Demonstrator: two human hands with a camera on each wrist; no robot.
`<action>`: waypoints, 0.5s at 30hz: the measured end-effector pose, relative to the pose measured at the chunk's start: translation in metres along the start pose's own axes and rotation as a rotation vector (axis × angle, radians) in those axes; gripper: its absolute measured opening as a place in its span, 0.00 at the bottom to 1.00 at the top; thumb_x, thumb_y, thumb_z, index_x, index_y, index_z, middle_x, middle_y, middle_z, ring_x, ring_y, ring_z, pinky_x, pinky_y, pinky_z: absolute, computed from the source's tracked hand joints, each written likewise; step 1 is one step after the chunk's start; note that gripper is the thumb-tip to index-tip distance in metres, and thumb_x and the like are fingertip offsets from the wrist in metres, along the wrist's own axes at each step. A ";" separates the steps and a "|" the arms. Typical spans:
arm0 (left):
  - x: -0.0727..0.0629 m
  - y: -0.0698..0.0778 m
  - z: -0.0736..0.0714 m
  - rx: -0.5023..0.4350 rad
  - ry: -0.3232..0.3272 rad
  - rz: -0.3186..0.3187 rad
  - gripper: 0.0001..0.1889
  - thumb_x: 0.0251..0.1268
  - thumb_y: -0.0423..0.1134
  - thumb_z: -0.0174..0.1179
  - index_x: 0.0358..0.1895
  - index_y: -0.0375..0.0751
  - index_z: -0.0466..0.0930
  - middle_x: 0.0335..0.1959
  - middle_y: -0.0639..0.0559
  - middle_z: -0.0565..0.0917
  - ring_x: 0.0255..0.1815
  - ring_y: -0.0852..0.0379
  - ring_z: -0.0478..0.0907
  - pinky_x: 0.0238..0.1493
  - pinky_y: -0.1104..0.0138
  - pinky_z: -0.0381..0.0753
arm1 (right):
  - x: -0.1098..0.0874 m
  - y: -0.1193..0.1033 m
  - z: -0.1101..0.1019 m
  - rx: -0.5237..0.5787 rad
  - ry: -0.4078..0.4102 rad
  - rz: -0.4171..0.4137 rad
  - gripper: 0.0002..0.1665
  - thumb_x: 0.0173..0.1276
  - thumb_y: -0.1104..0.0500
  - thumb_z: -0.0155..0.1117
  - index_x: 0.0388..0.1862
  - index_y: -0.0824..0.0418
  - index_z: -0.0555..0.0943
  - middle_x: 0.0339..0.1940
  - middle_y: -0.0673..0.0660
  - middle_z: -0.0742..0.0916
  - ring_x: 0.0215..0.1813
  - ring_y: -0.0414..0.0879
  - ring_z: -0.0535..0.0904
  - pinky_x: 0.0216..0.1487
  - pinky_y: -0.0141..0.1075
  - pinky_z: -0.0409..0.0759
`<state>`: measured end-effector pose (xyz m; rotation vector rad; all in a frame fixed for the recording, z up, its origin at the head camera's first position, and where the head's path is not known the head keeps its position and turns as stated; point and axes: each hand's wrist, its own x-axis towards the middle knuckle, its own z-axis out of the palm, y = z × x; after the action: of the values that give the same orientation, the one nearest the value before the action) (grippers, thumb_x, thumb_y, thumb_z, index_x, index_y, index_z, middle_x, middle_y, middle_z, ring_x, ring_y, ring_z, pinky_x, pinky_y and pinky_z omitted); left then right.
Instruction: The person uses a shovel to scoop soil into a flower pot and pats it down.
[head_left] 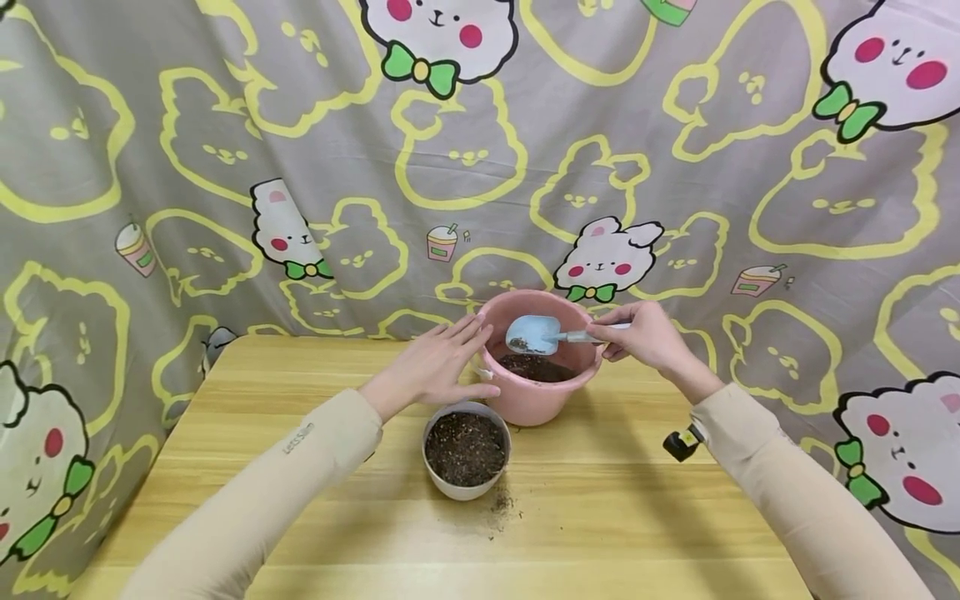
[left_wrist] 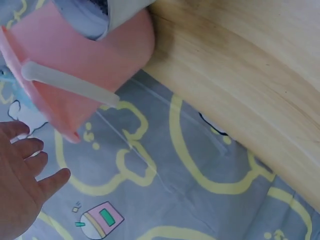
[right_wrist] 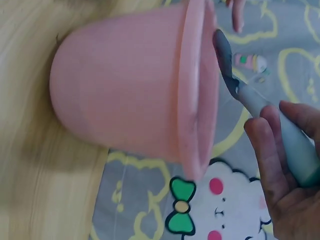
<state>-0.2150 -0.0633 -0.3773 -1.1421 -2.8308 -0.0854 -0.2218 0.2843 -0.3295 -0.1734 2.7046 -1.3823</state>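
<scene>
A light blue hand trowel [head_left: 534, 335] with a little soil on its blade is gripped by its handle in my right hand [head_left: 641, 337]. The blade hangs over the mouth of a pink bucket [head_left: 532, 400], which has dark soil [head_left: 536, 367] at its bottom. My left hand [head_left: 438, 367] is spread at the bucket's left rim, fingers straight, and holds nothing. In the left wrist view the left hand [left_wrist: 25, 175] shows separated fingers beside the bucket's white handle [left_wrist: 70, 82]. A white pot [head_left: 463, 492] filled with soil stands in front of the bucket, below the left hand.
Loose soil crumbs [head_left: 504, 502] lie on the wooden table [head_left: 600, 533] to the right of the white pot. A patterned curtain [head_left: 480, 225] hangs right behind the table's back edge. A small black strap-like piece [head_left: 682, 442] sticks out at the right wrist.
</scene>
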 end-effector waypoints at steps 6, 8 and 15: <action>0.019 -0.002 0.008 0.012 -0.048 -0.017 0.53 0.72 0.78 0.45 0.86 0.41 0.53 0.88 0.41 0.53 0.90 0.44 0.51 0.85 0.45 0.64 | 0.030 0.010 0.002 -0.155 -0.060 -0.016 0.19 0.71 0.55 0.75 0.50 0.70 0.90 0.35 0.66 0.94 0.26 0.42 0.90 0.33 0.39 0.92; 0.023 -0.003 0.010 0.013 -0.056 -0.018 0.52 0.73 0.77 0.45 0.86 0.41 0.53 0.88 0.41 0.53 0.90 0.44 0.50 0.84 0.45 0.64 | 0.039 0.012 0.003 -0.224 -0.080 -0.047 0.17 0.70 0.54 0.76 0.47 0.68 0.91 0.34 0.66 0.94 0.26 0.43 0.90 0.33 0.39 0.92; 0.031 -0.002 0.016 0.036 -0.086 -0.020 0.51 0.75 0.75 0.44 0.86 0.40 0.52 0.88 0.40 0.52 0.90 0.45 0.49 0.84 0.45 0.65 | 0.063 0.011 0.010 -0.426 -0.130 -0.097 0.11 0.65 0.52 0.80 0.36 0.59 0.94 0.31 0.60 0.94 0.27 0.44 0.89 0.28 0.32 0.84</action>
<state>-0.2392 -0.0416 -0.3900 -1.1368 -2.9061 0.0137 -0.2831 0.2733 -0.3463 -0.4149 2.8696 -0.7613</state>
